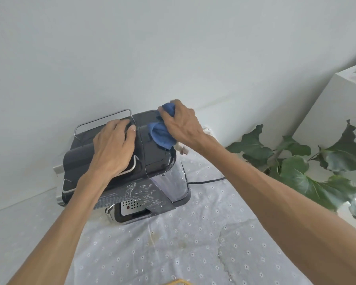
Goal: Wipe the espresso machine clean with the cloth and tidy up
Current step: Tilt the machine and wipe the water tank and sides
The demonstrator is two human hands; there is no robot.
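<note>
The left hand (113, 147) rests flat on the espresso machine (152, 157); the right hand (181, 124) grips the cloth (159, 133). A hard wipe may push the machine toward the wall.

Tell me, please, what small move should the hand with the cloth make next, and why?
Probably draw the blue cloth toward the near edge of the espresso machine: the right hand grips it at the top's far end, the left hand steadies the machine.

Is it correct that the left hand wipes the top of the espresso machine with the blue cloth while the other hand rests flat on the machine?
Not quite: the hands are swapped. In the head view, the right hand grips the blue cloth on top of the espresso machine, while the left hand rests flat on the machine.
</note>
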